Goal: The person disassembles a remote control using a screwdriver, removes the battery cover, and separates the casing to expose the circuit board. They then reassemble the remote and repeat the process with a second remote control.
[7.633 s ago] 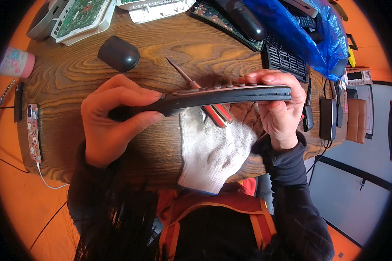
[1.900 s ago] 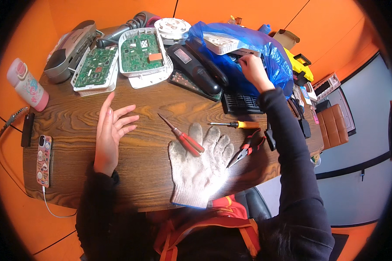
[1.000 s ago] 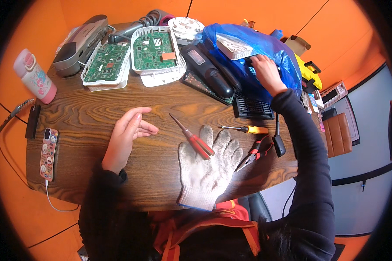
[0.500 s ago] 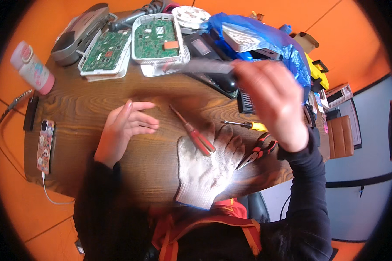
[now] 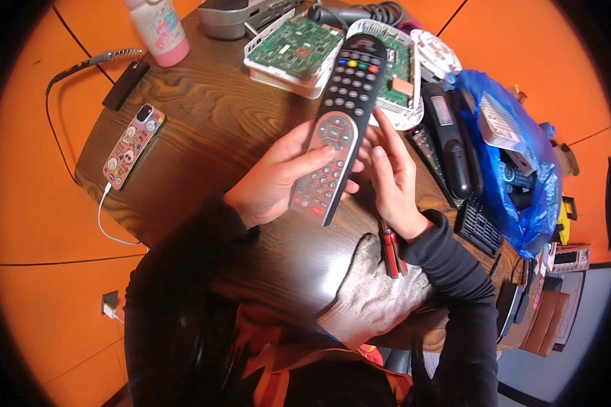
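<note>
My left hand is closed around the lower half of a long black-and-grey remote control, its thumb lying over the buttons. The remote is tilted, button side up, above the wooden table. Close by its right edge is my right hand, fingers stretched and apart; whether a fingertip touches the remote I cannot tell. Below my right wrist, a screwdriver with a red handle lies on a dirty white work glove. My right hand hides the screwdriver's tip.
Two opened white cases with green circuit boards stand at the back. A blue plastic bag of electronics is at the right. A phone on a cable and a bottle are at the left.
My right hand came in from the right with a blurred long object; the remote is now in my left hand, which was empty. The view has turned to the left.
</note>
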Motion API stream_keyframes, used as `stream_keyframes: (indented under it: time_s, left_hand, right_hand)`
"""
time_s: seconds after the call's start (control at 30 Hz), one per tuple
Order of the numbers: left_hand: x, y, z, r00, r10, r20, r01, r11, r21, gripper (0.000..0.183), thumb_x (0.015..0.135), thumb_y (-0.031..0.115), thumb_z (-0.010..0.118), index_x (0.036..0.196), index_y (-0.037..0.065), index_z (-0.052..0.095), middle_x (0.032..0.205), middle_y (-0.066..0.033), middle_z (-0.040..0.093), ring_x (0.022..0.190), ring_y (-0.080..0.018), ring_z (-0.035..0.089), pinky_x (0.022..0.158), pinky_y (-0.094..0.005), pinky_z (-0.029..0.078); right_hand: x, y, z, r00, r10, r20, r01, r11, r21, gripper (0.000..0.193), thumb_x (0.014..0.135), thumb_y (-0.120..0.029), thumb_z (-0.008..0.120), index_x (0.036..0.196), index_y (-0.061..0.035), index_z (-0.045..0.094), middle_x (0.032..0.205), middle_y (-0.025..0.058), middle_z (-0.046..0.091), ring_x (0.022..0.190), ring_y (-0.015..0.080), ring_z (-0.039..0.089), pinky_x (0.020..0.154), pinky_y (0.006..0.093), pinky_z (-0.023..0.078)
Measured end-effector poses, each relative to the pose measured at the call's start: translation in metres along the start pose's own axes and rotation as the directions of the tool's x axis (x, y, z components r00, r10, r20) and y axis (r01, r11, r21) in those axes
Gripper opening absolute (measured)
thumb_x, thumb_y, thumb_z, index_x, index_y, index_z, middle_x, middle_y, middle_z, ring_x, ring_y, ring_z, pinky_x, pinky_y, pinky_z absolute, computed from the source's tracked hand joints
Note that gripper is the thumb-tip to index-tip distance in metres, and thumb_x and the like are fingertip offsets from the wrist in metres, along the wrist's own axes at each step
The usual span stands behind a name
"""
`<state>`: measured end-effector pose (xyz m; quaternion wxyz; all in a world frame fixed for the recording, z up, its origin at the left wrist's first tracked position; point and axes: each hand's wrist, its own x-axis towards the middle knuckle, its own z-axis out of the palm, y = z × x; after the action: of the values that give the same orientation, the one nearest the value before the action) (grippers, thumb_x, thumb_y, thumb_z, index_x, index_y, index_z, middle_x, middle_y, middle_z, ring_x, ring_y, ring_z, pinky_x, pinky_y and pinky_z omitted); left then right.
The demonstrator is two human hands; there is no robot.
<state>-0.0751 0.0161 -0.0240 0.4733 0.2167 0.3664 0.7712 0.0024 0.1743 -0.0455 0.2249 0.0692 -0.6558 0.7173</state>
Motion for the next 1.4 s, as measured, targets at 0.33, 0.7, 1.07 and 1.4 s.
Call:
stream_keyframes:
  time_s: [0.33, 0.7, 1.07, 1.4]
  left_hand:
    - [-0.006, 0.008, 0.001, 0.947, -0.308, 0.087, 0.267, 0.911, 0.315, 0.053, 0.077, 0.032, 0.061, 0.117, 0.002, 0.041, 0.066, -0.0003, 0.048, 0.045, -0.0066, 0.045, 0.04, -0.0179, 0.034]
    - [-0.006, 0.005, 0.004, 0.905, -0.424, 0.033, 0.393, 0.864, 0.315, 0.059, 0.07, 0.03, 0.067, 0.113, 0.005, 0.036, 0.057, 0.0004, 0.042, 0.039, -0.0071, 0.04, 0.037, -0.017, 0.029]
    - [-0.006, 0.004, 0.014, 0.956, -0.288, -0.061, 0.278, 0.815, 0.508, 0.061, 0.064, 0.008, 0.07, 0.117, 0.002, 0.038, 0.07, 0.0001, 0.046, 0.054, -0.0059, 0.045, 0.044, -0.0192, 0.036]
    - [-0.007, 0.005, 0.009, 0.947, -0.306, -0.101, 0.309, 0.774, 0.552, 0.086, 0.063, 0.009, 0.072, 0.133, -0.001, 0.025, 0.114, -0.0054, 0.046, 0.093, -0.0103, 0.048, 0.073, -0.0224, 0.043]
  right_hand:
    - [-0.011, -0.008, 0.0, 0.995, 0.097, 0.009, -0.093, 0.923, 0.373, 0.084, 0.086, 0.0, 0.048, 0.14, -0.024, -0.012, 0.115, 0.0186, 0.044, 0.088, 0.0207, 0.057, 0.08, 0.034, 0.048]
    - [-0.008, -0.032, 0.001, 0.969, 0.177, -0.174, -0.139, 0.968, 0.211, 0.057, 0.087, -0.006, 0.045, 0.132, -0.0125, 0.011, 0.124, 0.0219, 0.043, 0.109, 0.0362, 0.051, 0.082, 0.0461, 0.05]
    - [-0.006, -0.033, -0.004, 0.979, 0.161, -0.128, -0.116, 0.945, 0.307, 0.054, 0.083, -0.004, 0.047, 0.127, -0.0096, 0.016, 0.119, 0.0269, 0.046, 0.106, 0.0386, 0.052, 0.085, 0.0465, 0.049]
    - [0.0, -0.034, -0.01, 0.975, 0.197, -0.103, -0.147, 0.918, 0.368, 0.053, 0.081, 0.008, 0.044, 0.123, -0.0112, 0.017, 0.109, 0.0214, 0.052, 0.094, 0.0245, 0.058, 0.082, 0.0364, 0.05]
